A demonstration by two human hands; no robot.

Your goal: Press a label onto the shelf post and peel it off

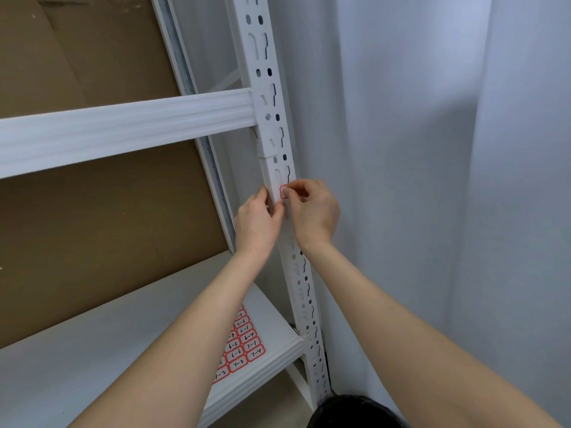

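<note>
On upright post (279,168), right hand (312,211) pinches red-edged sticker (283,192), left hand (258,222) curled w/ thumb steadying post: prob. thin, light, floppy, tacky, so hold by edge.

Storeroom: white slotted shelving rack (279,168)

Red-bordered label (283,192), white upright (272,118)
</note>
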